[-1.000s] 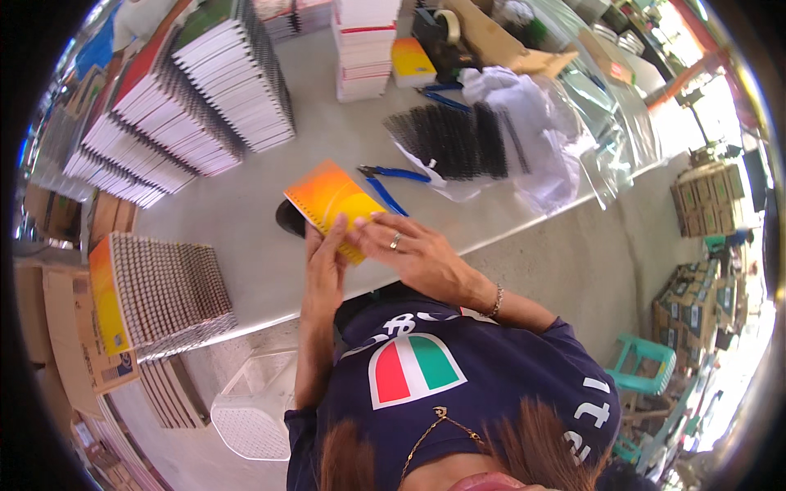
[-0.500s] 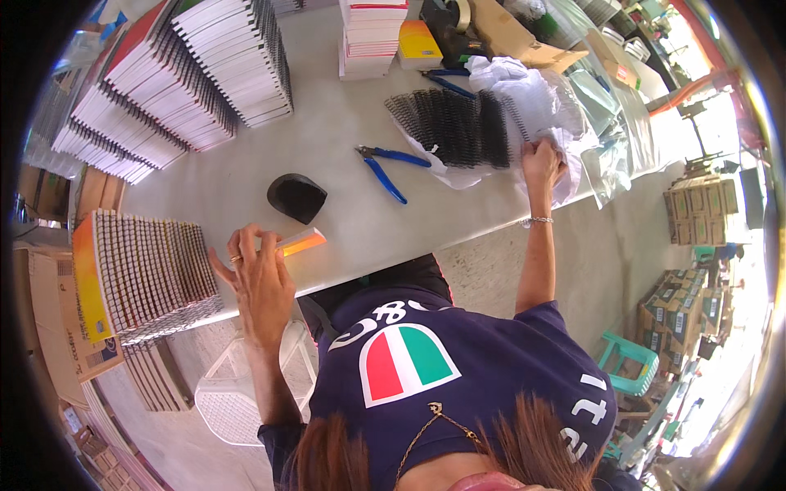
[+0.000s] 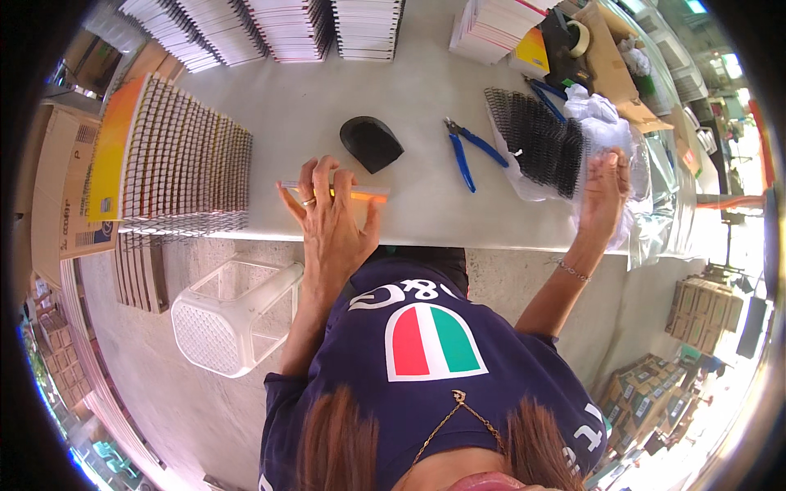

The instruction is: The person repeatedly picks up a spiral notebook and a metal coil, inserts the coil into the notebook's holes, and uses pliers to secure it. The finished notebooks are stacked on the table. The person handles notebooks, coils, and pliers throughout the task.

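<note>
A thin booklet with an orange edge (image 3: 372,197) stands at the front of the table, gripped between the thumb and fingers of my left hand (image 3: 332,217). My right hand (image 3: 604,184) is closed at the right end of a row of black spiral binding coils (image 3: 536,143). A blurred coil runs along its fingers, partly hard to make out. Crumpled white wrapping (image 3: 602,110) lies under and beside the coils. Between my hands are blue-handled cutting pliers (image 3: 468,151) with parted handles and a black rounded block (image 3: 370,145).
Spiral-bound books with a yellow-orange cover (image 3: 115,155) are stacked at the left table edge. Tall stacks of bound pages (image 3: 368,29) line the far side. At far right stand a tape dispenser (image 3: 569,41) and an open carton (image 3: 614,57). A white stool (image 3: 217,319) stands below the table's left front.
The view has swung left, so the table things appear farther right. My left hand still grips the booklet; my right hand remains beside the coils, its fingers now raised along their end.
</note>
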A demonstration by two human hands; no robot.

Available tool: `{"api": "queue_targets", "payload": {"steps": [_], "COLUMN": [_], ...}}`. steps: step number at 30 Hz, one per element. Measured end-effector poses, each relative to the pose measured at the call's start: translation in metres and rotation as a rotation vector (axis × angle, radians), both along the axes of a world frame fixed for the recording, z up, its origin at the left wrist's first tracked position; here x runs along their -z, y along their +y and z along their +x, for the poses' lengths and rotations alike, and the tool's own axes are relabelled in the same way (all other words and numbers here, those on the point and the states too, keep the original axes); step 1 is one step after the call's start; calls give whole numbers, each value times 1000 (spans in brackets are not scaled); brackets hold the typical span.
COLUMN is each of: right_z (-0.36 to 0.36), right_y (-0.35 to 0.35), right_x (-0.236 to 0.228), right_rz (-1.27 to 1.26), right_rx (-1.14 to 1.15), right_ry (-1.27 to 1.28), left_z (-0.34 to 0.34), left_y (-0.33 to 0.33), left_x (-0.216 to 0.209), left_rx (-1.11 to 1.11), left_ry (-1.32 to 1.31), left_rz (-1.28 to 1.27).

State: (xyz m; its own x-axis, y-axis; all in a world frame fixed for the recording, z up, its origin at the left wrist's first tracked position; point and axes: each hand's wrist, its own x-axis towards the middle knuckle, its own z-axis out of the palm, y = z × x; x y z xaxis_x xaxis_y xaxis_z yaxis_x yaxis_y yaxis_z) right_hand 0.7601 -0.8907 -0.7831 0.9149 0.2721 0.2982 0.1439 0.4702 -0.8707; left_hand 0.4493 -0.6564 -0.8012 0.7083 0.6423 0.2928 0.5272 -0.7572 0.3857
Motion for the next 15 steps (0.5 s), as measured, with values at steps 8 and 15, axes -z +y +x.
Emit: {"api": "queue_targets", "payload": {"steps": [8, 15], "right_z": [-125, -140], "right_y": [110, 122], "right_x": [-16, 3], "right_rz": [-720, -897], "right_rx": [-624, -629], "right_ry": [-257, -552], "left_z": [9, 13], "left_y": [5, 4], "left_x": [19, 21], "left_rx": [-63, -82], "left_ry": [-152, -182], "left_rz": [83, 68]}}
